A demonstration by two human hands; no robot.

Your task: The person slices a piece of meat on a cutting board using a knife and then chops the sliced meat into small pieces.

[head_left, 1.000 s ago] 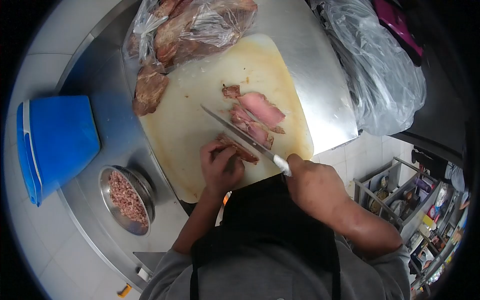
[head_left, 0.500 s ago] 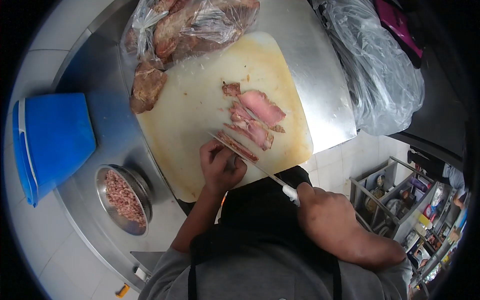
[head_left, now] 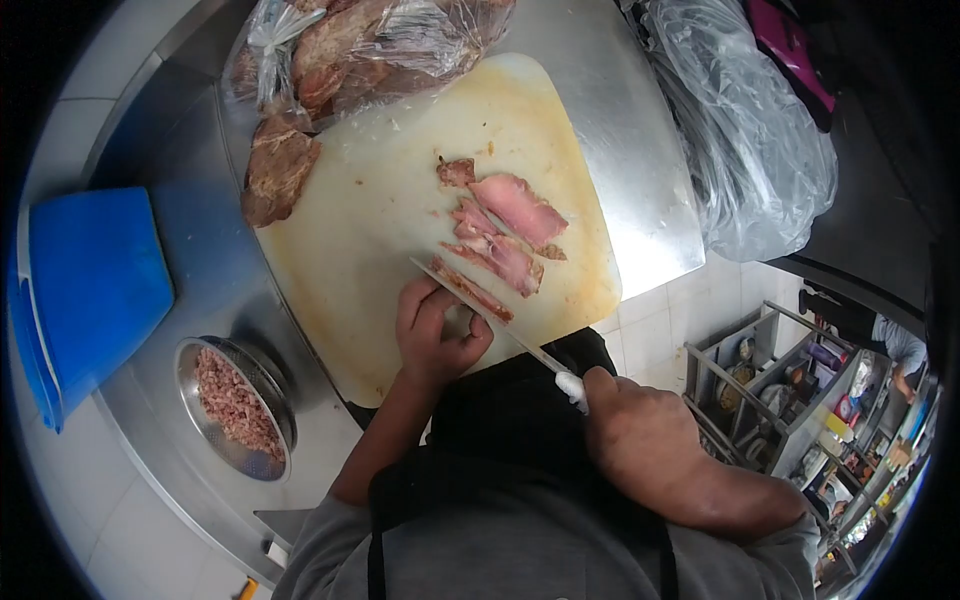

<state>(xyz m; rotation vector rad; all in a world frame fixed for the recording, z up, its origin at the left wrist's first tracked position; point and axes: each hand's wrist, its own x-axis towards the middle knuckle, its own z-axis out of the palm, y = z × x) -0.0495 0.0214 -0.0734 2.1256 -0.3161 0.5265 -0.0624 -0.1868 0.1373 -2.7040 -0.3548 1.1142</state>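
Note:
My right hand (head_left: 640, 425) grips the white handle of a long knife (head_left: 535, 350). The blade lies slantwise over the cutting board (head_left: 350, 230), close to its near edge. Beside the blade's near side my left hand (head_left: 435, 335) is closed with curled fingers; what they press on is hidden. Along the far side of the blade rests a narrow strip of meat (head_left: 478, 290). Farther up the board are a pink slice of meat (head_left: 520, 208), some torn pieces of meat (head_left: 505, 258) and a small brown chunk (head_left: 456, 172).
A plastic bag of browned meat (head_left: 340, 55) covers the board's far left corner, with a loose meat chunk (head_left: 280, 170) below. At left stand a blue bin (head_left: 95, 290) and a metal colander (head_left: 185, 390) of chopped meat. Clear plastic bags (head_left: 740, 130) lie at right.
The view has shifted slightly, so the board and meat sit a little farther left. Both hands and the knife keep nearly the same pose, and the pieces look unchanged.

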